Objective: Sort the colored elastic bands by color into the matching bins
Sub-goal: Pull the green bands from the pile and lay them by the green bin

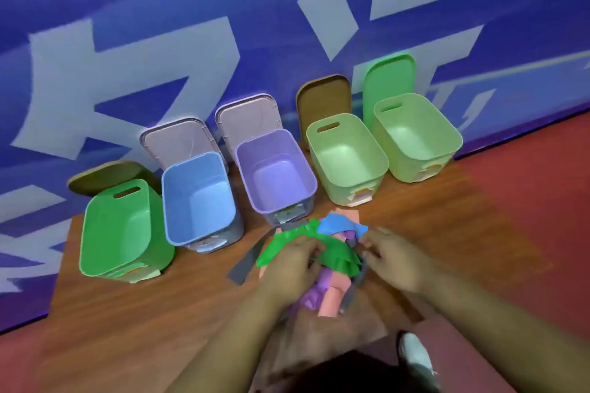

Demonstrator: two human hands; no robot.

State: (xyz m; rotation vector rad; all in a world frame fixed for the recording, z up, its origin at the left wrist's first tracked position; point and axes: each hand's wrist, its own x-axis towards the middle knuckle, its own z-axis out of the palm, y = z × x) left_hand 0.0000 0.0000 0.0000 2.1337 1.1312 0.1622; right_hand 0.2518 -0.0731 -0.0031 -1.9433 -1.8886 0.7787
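A heap of elastic bands lies on the wooden board in front of me: a green band (338,257) on top, a blue one (338,223) behind it, purple (311,295), pink (332,298) and grey (252,257) ones beneath. My left hand (289,268) grips the green band at its left side. My right hand (391,257) pinches the heap's right edge, at the green and grey bands. Several open bins stand in a row behind: dark green (95,233), blue (169,201), purple (308,175), light green (381,153) and another light green (453,134).
The bins' lids lean against the blue wall behind them. The wooden board (134,313) lies on a red floor (526,201). My shoe (415,357) shows at the lower right, beside the board's edge.
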